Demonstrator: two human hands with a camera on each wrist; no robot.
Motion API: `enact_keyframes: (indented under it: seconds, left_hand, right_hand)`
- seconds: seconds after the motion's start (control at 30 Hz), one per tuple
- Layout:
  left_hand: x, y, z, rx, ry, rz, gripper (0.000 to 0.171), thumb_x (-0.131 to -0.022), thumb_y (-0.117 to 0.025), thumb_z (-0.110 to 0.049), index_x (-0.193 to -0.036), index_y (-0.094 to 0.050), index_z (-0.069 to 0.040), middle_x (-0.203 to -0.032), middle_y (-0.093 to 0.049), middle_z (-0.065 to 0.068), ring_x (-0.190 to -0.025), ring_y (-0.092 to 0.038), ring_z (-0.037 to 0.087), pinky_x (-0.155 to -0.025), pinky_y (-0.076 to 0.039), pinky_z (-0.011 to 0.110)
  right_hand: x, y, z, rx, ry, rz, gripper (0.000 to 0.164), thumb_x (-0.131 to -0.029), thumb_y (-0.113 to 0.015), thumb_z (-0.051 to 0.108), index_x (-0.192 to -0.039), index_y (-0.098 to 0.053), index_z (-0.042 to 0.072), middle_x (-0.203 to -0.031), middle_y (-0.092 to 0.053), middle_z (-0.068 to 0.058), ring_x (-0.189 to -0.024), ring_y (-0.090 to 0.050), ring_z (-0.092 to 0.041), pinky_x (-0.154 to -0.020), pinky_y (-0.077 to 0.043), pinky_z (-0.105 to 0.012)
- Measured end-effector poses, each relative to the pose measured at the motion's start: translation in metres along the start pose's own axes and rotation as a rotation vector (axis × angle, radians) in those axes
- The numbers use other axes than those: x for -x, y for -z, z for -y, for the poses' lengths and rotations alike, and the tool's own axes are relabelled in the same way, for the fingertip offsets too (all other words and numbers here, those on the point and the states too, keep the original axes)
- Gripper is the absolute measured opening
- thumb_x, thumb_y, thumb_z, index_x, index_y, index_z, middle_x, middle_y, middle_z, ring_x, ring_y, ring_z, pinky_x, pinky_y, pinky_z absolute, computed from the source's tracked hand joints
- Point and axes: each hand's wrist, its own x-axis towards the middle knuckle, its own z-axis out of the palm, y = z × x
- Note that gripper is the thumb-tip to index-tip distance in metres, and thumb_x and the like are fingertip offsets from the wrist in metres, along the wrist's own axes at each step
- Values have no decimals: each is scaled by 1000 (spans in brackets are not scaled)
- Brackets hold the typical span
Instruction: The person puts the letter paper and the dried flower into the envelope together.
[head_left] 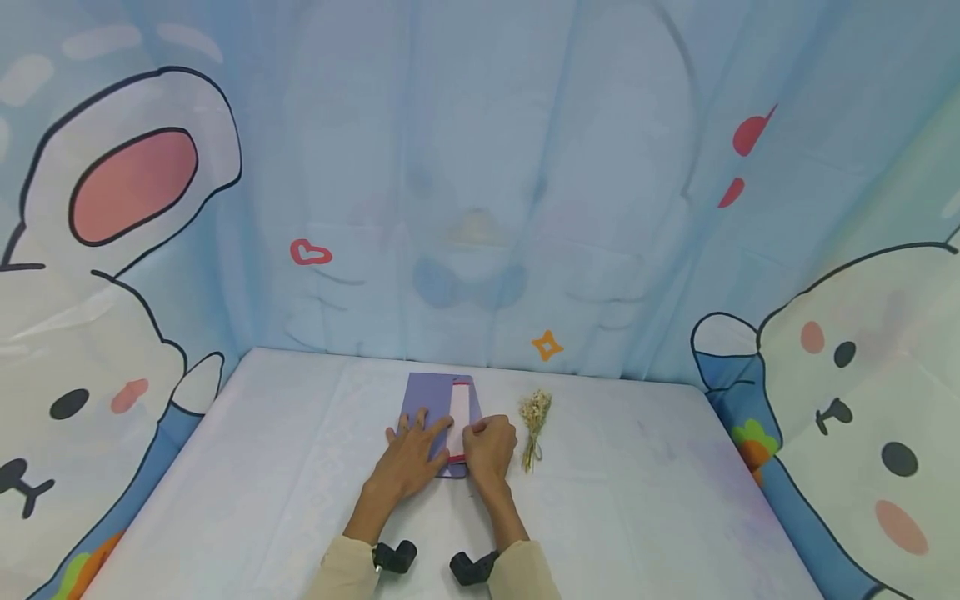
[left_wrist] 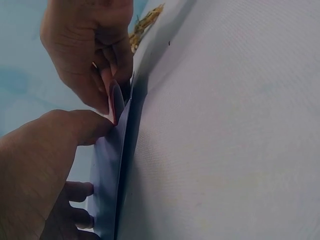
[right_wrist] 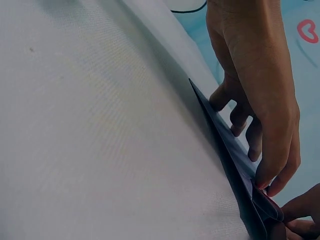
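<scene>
On the white table a flat purple paper piece [head_left: 426, 396], like an envelope or card, lies upright to my view. A pale strip with red ends [head_left: 460, 407] runs along its right part. My left hand [head_left: 408, 462] rests on the purple piece with fingers spread, its thumb touching the strip's left edge. My right hand [head_left: 491, 448] curls at the strip's right edge and pinches it. In the left wrist view the pinched paper flap [left_wrist: 117, 102] stands curved up from the purple sheet [left_wrist: 107, 165]. The right hand's fingertips are partly hidden.
A small bunch of dried flowers [head_left: 535, 412], tied at the stems, lies just right of my right hand. The white tabletop [head_left: 637, 483] spreads around. Behind it hangs a light blue cartoon curtain [head_left: 480, 167].
</scene>
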Motion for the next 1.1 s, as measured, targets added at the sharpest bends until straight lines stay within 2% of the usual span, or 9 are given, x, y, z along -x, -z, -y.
enact_keyframes:
  seconds: [0.13,0.33,0.57,0.8,1.1]
  left_hand:
    - [-1,0,1,10,3,8,52,-106,-64,-30,-157,-58,-21,-166,-45,33,-152,-36,69,-113,-33,88]
    - [-1,0,0,29,-3,-3,53,-106,-65,-29,-157,-58,-21,-166,-44,35,-151,-36,71,-113,-32,89]
    - [-6,-18,11,86,-12,-71,53,-103,-67,-31,-154,-60,-21,-166,-45,34,-151,-34,73,-111,-30,91]
    - [-11,-25,21,87,-10,-75,53,-103,-68,-34,-155,-60,-26,-166,-45,32,-152,-33,72,-113,-28,91]
    - [-11,-25,21,121,-10,-82,52,-102,-70,-32,-153,-61,-25,-166,-45,33,-151,-32,74,-111,-27,93]
  right_hand:
    - [1,-3,-1,19,11,13,11,-77,-79,2,-66,-77,3,-61,-71,-11,-55,-65,-29,-55,-53,-42]
    - [4,5,14,-6,1,16,11,-75,-77,-1,-64,-77,1,-61,-72,-12,-56,-67,-28,-58,-57,-46]
    - [4,4,18,11,5,39,13,-78,-80,0,-66,-77,1,-60,-71,-10,-54,-65,-23,-56,-55,-43]
    - [4,8,27,33,-27,98,13,-80,-80,-2,-68,-77,-1,-63,-74,-13,-57,-68,-27,-59,-58,-44]
    - [0,-15,-1,-37,11,69,13,-78,-77,2,-65,-76,3,-59,-70,-9,-52,-64,-22,-52,-51,-37]
